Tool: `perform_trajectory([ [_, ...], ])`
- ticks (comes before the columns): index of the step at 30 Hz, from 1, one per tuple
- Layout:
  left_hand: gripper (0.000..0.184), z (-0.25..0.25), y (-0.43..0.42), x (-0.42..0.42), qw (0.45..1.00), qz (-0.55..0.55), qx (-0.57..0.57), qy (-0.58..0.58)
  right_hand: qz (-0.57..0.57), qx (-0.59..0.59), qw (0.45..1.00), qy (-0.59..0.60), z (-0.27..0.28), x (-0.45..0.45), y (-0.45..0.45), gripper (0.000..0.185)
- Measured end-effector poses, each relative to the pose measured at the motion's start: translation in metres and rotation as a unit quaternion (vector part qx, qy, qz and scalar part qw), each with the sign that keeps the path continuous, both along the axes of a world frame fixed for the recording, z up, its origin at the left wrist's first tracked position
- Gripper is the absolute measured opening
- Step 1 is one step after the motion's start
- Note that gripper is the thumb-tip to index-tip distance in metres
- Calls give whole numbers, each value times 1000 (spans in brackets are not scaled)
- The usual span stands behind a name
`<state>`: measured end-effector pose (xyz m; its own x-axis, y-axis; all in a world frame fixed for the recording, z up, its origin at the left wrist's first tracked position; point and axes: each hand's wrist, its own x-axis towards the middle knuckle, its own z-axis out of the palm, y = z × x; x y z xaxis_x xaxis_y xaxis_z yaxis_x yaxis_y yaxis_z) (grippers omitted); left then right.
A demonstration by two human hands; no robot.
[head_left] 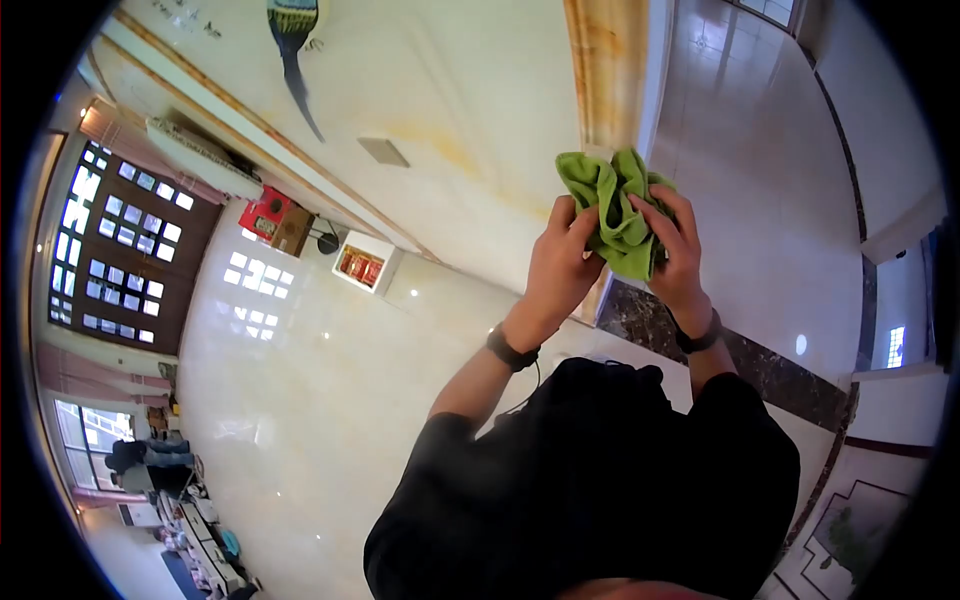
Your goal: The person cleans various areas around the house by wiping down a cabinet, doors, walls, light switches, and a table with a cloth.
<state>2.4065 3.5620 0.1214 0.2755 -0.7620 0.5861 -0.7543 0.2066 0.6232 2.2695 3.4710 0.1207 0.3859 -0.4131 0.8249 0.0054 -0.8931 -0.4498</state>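
A bunched green cloth (pixel 615 215) is held up in front of a marble-look door frame (pixel 603 75). My left hand (pixel 565 255) grips its left side, fingers curled into the folds. On the right side my right hand (pixel 680 250) has its fingers wrapped over the fabric. Both wrists wear dark bands. Whether the cloth touches the frame behind it, I cannot tell.
Left of the frame runs a glossy wall with a switch plate (pixel 384 152). A white box (pixel 366 262) and a red carton (pixel 264 212) stand along its foot. A dark threshold strip (pixel 740 350) crosses the doorway. Far left, another person (pixel 150 455) is by a window.
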Motion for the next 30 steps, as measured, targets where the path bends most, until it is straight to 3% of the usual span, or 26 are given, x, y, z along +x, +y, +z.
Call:
perform_trajectory([
  [6,37,-11,-32,53,999,-43,-12,-27,-110,-97,987,-64,-34,51,-23,41],
  [11,35,-53,-39,67,994,-107,-7,-27,-150,-127,980,-15,-89,48,-21,40],
  [14,37,-67,-40,80,986,-162,15,-46,-153,-125,980,0,-95,50,-21,41],
  [19,36,-21,-55,96,967,-230,-55,-98,-251,-164,954,-11,-83,54,-34,38],
  [23,34,30,-66,105,953,-262,-111,-108,-304,-168,931,-114,-45,77,-34,37],
  [26,32,22,-72,110,947,-276,-142,-85,-336,-200,907,-157,-50,85,-36,36],
  [29,30,3,-72,117,942,-301,-127,-78,-379,-135,908,-119,-67,92,-16,38],
  [30,29,-4,-72,122,940,-310,-116,-80,-431,-111,894,-49,-85,87,-11,41],
])
